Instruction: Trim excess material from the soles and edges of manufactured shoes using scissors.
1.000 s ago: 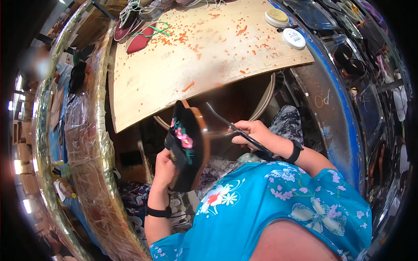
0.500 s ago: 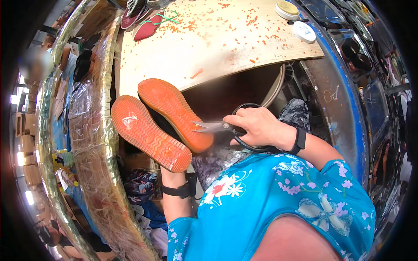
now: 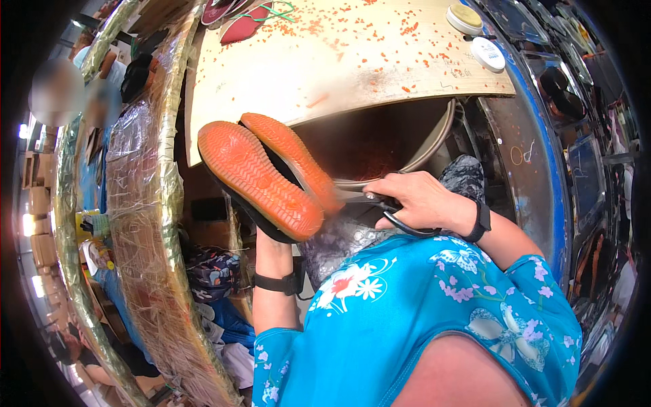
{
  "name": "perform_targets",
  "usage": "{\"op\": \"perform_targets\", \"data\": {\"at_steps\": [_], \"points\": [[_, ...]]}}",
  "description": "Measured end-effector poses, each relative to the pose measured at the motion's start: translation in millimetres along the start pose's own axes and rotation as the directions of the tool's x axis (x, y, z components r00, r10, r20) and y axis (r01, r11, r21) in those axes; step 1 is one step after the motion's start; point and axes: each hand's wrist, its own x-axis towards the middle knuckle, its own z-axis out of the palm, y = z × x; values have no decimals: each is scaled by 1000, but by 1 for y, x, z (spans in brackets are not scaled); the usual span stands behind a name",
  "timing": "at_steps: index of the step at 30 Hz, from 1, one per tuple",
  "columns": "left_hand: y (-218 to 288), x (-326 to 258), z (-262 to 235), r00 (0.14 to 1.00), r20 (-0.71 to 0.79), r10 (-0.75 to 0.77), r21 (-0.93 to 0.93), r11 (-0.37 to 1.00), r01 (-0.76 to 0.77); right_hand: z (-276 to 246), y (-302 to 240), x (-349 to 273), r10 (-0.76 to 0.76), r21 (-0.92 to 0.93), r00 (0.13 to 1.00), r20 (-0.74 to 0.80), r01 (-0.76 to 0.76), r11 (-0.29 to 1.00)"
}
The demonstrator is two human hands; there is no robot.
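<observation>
A pair of shoes with orange rubber soles is turned soles-up left of centre: the nearer shoe [image 3: 261, 178] overlaps the farther shoe [image 3: 298, 159]. My left forearm [image 3: 273, 261] runs up beneath them. The left hand itself is hidden behind the shoes, which it holds up from below. In my right hand [image 3: 424, 199] is a pair of scissors [image 3: 409, 226] with black loop handles, fingers wrapped around them. Their blades, partly blurred, point left at the heel end of the farther shoe; whether they touch it I cannot tell.
A pale wooden tabletop [image 3: 271, 74] strewn with orange scraps lies ahead. It carries a red shoe piece [image 3: 245, 26] with green lace and two round tins [image 3: 488, 54]. Below its edge is a rimmed basin [image 3: 439, 139]. A plastic-wrapped partition [image 3: 146, 197] stands left, with people beyond.
The shoes have shifted right and tilted, so the farther sole now shows narrower. My right hand and the scissors have moved slightly right; the blades, plainly apart before, are now blurred.
</observation>
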Motion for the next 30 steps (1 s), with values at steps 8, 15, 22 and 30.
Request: {"op": "perform_targets", "data": {"at_steps": [8,15,22,30], "points": [[-4,2,-29,982,-180,57,212,977,-18,-2,-12,22,-36,-123,999,25,39,992],[44,-15,-18,944,-318,82,454,888,76,7,15,16,-9,361,994,-108,48,931],[178,-8,23,835,-307,456,946,244,214,-11,45,4,508,622,860,47,-423,659],[449,90,-106,817,-222,532,975,148,168,-34,60,1,511,448,844,-161,-399,800]]}}
